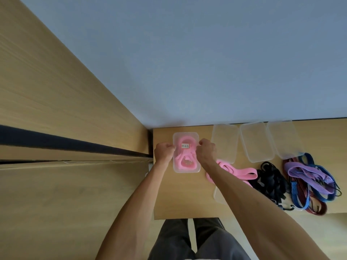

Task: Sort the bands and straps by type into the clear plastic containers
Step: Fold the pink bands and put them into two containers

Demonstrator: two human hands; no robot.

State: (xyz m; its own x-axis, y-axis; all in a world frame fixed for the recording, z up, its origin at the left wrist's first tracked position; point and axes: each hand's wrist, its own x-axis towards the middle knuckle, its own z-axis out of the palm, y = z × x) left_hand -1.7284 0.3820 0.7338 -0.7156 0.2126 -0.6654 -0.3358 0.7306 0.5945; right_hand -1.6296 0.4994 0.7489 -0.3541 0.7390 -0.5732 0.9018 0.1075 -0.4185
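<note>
— Dark trousers (197, 241) sit lowest in view, closest to the lens, with two bare forearms reaching up from them. What are the hands doing?

— Both are curled. The left hand (164, 151) pinches the left edge of a clear container (185, 169), and the right hand (206, 149) pinches its right edge, so the box sits directly between them. Whether the fingers grip a lid or just the rim, I cannot tell.

— And inside it?

— Coiled pink bands (185, 156), with a small white label (185, 146) lying level with the knuckles.

— Moving outward?

— Just right of the right hand, partly under that forearm, more loose pink bands (242, 172) lie on the tabletop (180, 199). Beyond the right hand stand three more clear containers in a row: one (224, 141) near the knuckles, a second (256, 141) further right, a third (285, 138) furthest right. Something clear and flat (218, 194) peeks out beneath the right forearm.

— The other straps?

— Further right of the pink ones, a tangle of black straps (272, 182); past that, well apart from the hands, purple bands (304, 171) over blue cords (298, 196) and dark red ones (317, 209).

— The room?

— Pale wood tabletop, its far edge against a blue-grey wall (187, 62). Left of the left hand, wood-toned panels (56, 91) run along, split by a dark gap (65, 142).
</note>
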